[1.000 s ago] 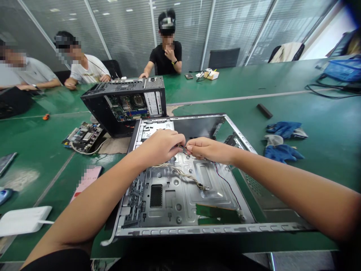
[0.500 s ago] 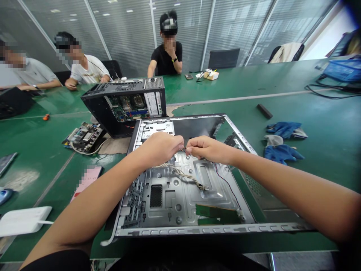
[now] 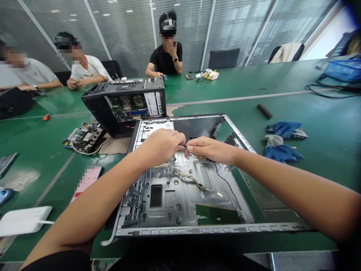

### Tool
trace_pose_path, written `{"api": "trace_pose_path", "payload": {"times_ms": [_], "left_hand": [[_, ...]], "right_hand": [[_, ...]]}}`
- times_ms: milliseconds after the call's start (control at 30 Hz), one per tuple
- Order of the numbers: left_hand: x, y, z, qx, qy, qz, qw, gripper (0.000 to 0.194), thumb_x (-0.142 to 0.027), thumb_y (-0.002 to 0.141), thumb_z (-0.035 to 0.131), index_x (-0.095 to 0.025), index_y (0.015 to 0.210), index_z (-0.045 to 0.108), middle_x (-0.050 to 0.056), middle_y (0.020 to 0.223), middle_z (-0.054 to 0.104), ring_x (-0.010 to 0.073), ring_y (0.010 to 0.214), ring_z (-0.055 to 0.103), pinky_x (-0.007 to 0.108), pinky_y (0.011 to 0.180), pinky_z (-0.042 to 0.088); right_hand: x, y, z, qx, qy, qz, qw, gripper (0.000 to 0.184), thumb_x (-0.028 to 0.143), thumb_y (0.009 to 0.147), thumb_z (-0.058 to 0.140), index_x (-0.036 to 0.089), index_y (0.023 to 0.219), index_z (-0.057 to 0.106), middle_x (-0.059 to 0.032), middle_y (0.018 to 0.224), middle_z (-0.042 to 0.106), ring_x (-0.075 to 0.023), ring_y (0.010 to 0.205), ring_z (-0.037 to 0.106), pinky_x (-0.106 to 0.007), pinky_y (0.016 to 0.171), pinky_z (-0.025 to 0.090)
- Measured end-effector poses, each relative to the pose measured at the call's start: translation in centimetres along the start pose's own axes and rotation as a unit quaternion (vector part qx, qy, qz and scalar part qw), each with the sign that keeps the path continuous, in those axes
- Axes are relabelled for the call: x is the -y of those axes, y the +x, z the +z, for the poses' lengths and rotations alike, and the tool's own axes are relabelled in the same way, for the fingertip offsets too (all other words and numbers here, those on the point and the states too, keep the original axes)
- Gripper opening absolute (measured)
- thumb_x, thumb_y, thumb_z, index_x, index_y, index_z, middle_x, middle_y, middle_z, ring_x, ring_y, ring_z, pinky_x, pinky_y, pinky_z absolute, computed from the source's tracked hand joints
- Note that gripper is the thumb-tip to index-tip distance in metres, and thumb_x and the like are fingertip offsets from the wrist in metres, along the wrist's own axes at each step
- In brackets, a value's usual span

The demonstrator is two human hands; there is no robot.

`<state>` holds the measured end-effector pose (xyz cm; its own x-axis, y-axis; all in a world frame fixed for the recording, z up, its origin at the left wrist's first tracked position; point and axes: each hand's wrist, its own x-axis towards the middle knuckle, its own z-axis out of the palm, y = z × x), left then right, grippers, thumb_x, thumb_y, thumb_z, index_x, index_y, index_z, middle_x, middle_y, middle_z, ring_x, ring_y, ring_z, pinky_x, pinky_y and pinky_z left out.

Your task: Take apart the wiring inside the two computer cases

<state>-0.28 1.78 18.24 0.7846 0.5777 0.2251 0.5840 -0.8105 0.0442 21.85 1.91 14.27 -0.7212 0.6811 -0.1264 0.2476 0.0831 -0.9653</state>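
Over an opened computer case (image 3: 169,228) lying flat, my left hand (image 3: 166,145) and my right hand (image 3: 207,148) meet almost fingertip to fingertip. Both are closed in a pinch on a thin dark cable (image 3: 185,146) that shows in the small gap between them. The rest of that cable is hidden by my fingers. Below my hands, a twisted beige cable bundle (image 3: 187,176) lies on the metal floor of the case. A thin red-and-black wire (image 3: 225,181) runs down to the right. Green memory modules (image 3: 218,213) rest near the front edge inside.
Behind the case stands another open computer tower (image 3: 97,113). A loose circuit board (image 3: 84,136) is left of it. Blue work gloves (image 3: 283,152) and a dark bar (image 3: 264,111) lie to the right. A pink phone (image 3: 87,182) and white adapter (image 3: 26,220) are at left. Several people sit across the table.
My hands stay nearly in place, with the left fingers shifting slightly and more dark cable showing between them. Across the table, a person's hand now holds a small grey object.
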Motion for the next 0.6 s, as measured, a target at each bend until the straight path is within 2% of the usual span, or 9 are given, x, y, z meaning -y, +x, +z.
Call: {"api": "trace_pose_path", "payload": {"times_ms": [100, 167, 267, 400, 600], "left_hand": [[-0.2, 0.1, -0.1, 0.007, 0.011, 0.002, 1.0, 0.021, -0.026, 0.097, 0.046, -0.017, 0.091, 0.064, 0.007, 0.088, 0.069, 0.0209, 0.083, 0.061, 0.035, 0.077, 0.042], [-0.5, 0.0, -0.3, 0.027, 0.008, -0.009, 1.0, 0.022, -0.027, 0.097, 0.046, -0.017, 0.091, 0.065, 0.007, 0.087, 0.069, 0.0212, 0.084, 0.06, 0.035, 0.076, 0.041], [-0.7, 0.0, -0.4, 0.051, 0.003, -0.035, 0.998, 0.022, -0.028, 0.096, 0.046, -0.017, 0.091, 0.065, 0.007, 0.086, 0.068, 0.0216, 0.083, 0.06, 0.034, 0.074, 0.04], [-0.7, 0.0, -0.3, 0.058, -0.024, -0.079, 0.995, 0.022, -0.029, 0.094, 0.047, -0.018, 0.086, 0.065, 0.006, 0.084, 0.069, 0.0209, 0.079, 0.059, 0.032, 0.067, 0.037], [-0.6, 0.1, -0.4, 0.054, -0.115, -0.146, 0.981, 0.02, -0.029, 0.091, 0.052, -0.019, 0.079, 0.064, 0.002, 0.073, 0.067, 0.015, 0.065, 0.053, 0.029, 0.061, 0.033]], "right_hand": [[0.3, -0.1, 0.1, 0.015, -0.062, -0.001, 0.998, 0.036, 0.042, 0.1, 0.043, 0.015, 0.098, 0.067, 0.0079, 0.057, 0.029, -0.0099, 0.051, 0.024, -0.026, 0.049, 0.022], [0.5, -0.1, 0.2, 0.02, -0.128, -0.024, 0.991, 0.037, 0.04, 0.1, 0.042, 0.015, 0.091, 0.068, 0.0066, 0.057, 0.031, -0.0102, 0.053, 0.028, -0.026, 0.052, 0.025], [0.5, 0.1, 0.3, -0.013, -0.216, -0.051, 0.975, 0.033, 0.034, 0.098, 0.043, 0.017, 0.079, 0.063, 0.0036, 0.061, 0.042, -0.011, 0.059, 0.038, -0.027, 0.059, 0.03], [0.4, 0.3, 0.7, -0.054, -0.295, -0.052, 0.953, 0.028, 0.029, 0.096, 0.044, 0.017, 0.078, 0.062, 0.0027, 0.06, 0.048, -0.0113, 0.058, 0.042, -0.028, 0.061, 0.03], [0.5, 0.2, 1.2, -0.096, -0.33, -0.066, 0.937, 0.032, 0.033, 0.096, 0.043, 0.017, 0.077, 0.063, 0.0009, 0.06, 0.052, -0.0125, 0.06, 0.046, -0.028, 0.062, 0.031]]}}
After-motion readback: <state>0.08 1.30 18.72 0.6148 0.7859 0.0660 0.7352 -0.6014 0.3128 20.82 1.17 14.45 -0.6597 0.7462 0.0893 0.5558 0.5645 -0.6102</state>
